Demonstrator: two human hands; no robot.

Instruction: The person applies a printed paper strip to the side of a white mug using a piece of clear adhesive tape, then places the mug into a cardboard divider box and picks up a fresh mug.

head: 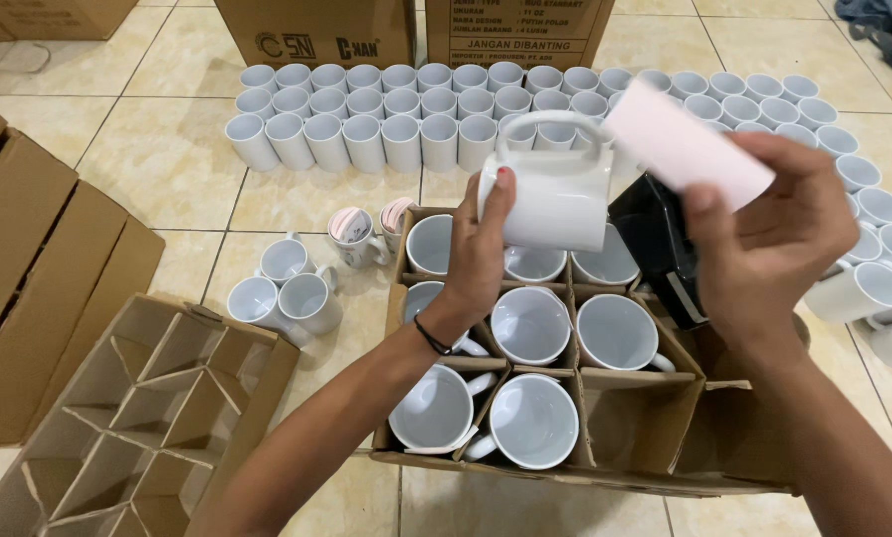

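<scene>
Currently my left hand is clamped on a white mug, tipped on its side above a cardboard box of divided cells holding more mugs. My right hand pinches a pale pink card. The mug could slip from a one-handed hold and crack those below. A black object behind my right hand is hard to identify, and rows of mugs on the floor run out of view.
</scene>
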